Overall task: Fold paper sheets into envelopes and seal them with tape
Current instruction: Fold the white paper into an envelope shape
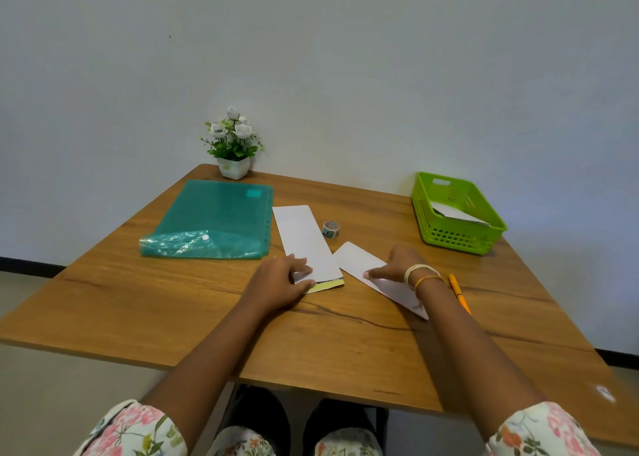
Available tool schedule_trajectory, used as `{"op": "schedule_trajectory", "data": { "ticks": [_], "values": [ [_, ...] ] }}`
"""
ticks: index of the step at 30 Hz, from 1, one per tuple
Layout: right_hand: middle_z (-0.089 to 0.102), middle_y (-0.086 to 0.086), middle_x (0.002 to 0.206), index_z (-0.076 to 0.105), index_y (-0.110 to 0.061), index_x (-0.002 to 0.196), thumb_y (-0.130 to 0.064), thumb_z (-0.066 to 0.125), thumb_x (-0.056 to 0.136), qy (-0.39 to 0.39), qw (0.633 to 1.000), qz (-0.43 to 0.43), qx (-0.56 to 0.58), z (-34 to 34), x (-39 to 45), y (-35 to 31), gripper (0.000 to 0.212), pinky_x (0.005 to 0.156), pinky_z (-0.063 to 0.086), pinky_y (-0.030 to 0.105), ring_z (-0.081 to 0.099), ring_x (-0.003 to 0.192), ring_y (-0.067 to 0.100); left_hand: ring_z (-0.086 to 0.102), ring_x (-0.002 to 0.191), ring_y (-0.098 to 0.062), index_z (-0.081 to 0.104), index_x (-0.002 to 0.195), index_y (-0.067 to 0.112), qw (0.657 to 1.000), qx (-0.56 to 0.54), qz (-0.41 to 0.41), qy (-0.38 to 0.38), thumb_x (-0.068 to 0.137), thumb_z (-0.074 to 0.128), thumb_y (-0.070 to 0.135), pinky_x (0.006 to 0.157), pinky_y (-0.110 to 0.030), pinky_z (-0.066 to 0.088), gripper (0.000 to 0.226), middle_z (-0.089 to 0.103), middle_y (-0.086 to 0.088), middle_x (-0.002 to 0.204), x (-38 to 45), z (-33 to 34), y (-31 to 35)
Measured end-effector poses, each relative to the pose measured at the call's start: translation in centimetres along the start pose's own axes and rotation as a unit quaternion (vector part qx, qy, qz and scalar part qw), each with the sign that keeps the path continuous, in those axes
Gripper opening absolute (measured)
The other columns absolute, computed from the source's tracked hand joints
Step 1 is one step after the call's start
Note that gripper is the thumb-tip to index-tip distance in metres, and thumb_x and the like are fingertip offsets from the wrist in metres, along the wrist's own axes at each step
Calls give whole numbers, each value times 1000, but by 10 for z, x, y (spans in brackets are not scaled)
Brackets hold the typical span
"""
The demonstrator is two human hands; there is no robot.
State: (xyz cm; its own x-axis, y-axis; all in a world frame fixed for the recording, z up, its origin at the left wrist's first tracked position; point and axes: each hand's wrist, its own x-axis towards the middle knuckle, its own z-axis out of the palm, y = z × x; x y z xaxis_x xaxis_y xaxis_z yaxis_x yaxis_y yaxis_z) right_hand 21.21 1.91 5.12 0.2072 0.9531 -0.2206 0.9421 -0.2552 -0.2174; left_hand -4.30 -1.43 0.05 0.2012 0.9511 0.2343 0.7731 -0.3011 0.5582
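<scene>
Hands on desk (179, 303): left hand (280, 279) pinches near end of long folded sheet (306, 241), right hand (397, 263) presses flat on second folded sheet (366, 265), likely steadying creases (tape roll (331, 229) just beyond, basket (456, 213) far right; no legible writing).

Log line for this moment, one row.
left hand: holding folded paper | right hand: pressing second paper | tape roll: untouched | basket: holds papers
</scene>
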Motion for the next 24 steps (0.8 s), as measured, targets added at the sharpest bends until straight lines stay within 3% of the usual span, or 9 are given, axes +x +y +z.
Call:
{"op": "schedule_trajectory", "data": {
  "ticks": [3,5,7,10,13,15,18,20,24],
  "values": [
    [49,3,84,50,-15,88,-62,78,61,-46,998,16,44,-6,-6,-4,60,54,33,27,48,75,19,56,118,-12,71,112,25,1000,15,16,13,85,68,39,93,-37,51,31,64,5,125,-3,0,4],
    [55,10,114,49,-9,122,-59,78,64,-67,996,23,53,-6,-9,-6,82,67,42,29,55,101,25,60,112,-12,72,111,25,999,23,24,16,86,66,38,89,-36,53,29,66,5,122,-5,1,6],
    [51,10,132,42,-5,134,-59,76,66,-80,994,34,72,-1,-12,-7,94,78,44,32,52,117,28,63,104,-11,72,111,23,998,30,36,33,87,66,38,84,-31,54,29,69,5,116,-7,2,7],
    [58,11,119,51,-3,126,-56,75,70,-53,990,34,128,6,-18,-5,80,65,41,28,57,104,26,64,87,-8,73,109,22,994,58,66,62,89,63,36,73,-25,53,27,73,4,104,-10,3,10],
    [60,15,123,56,-2,124,-45,65,85,14,973,17,231,9,-22,-3,59,72,41,29,59,105,30,63,83,-9,73,107,21,991,75,78,81,91,61,35,67,-25,52,24,73,3,98,-11,2,13],
    [65,15,116,60,-3,119,-36,63,88,18,934,3,356,7,-32,-2,45,74,44,29,62,93,29,63,82,-9,73,107,22,990,82,76,81,92,60,35,65,-25,51,24,73,4,97,-11,2,13],
    [68,13,90,57,-6,109,-26,66,88,-117,883,0,456,0,-50,0,30,61,52,28,64,70,23,63,80,-9,74,104,24,991,75,63,88,91,60,36,65,-30,53,23,74,5,94,-9,2,12],
    [66,9,85,56,-14,104,-24,67,88,-220,889,-20,401,-1,-57,3,21,52,51,24,62,65,19,64,80,-10,75,103,24,993,48,43,98,90,62,35,66,-33,54,22,74,6,94,-7,1,12],
    [65,8,82,61,-9,92,-26,74,82,-306,903,-34,300,5,-56,7,24,61,51,25,62,67,18,64,87,-8,75,105,20,994,-22,-5,106,88,66,30,75,-25,54,22,74,6,99,-2,1,12]
  ]
}}
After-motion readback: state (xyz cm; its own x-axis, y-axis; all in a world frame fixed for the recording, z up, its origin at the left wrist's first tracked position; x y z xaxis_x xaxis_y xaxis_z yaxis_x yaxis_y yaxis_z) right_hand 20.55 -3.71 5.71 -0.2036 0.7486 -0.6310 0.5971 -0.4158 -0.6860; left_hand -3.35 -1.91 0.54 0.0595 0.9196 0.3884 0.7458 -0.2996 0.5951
